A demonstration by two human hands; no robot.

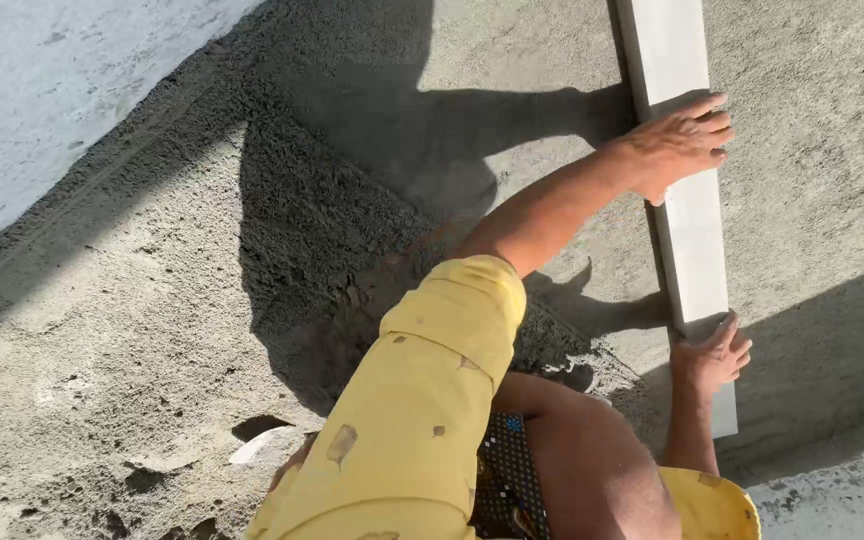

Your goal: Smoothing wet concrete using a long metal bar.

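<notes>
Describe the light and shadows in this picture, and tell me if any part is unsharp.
In the head view, hard sunlight falls on the wet cement floor; the person's dark shadow spreads across its middle, and each hand throws a small one. The left hand and right hand on the pale straightedge look sharp; the straightedge is bright, nearly glaring. The yellow sleeve nearest the camera is slightly soft.

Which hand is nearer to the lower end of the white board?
Right. The right hand rests on the board just above that end; the left hand lies on it much higher up.
</notes>
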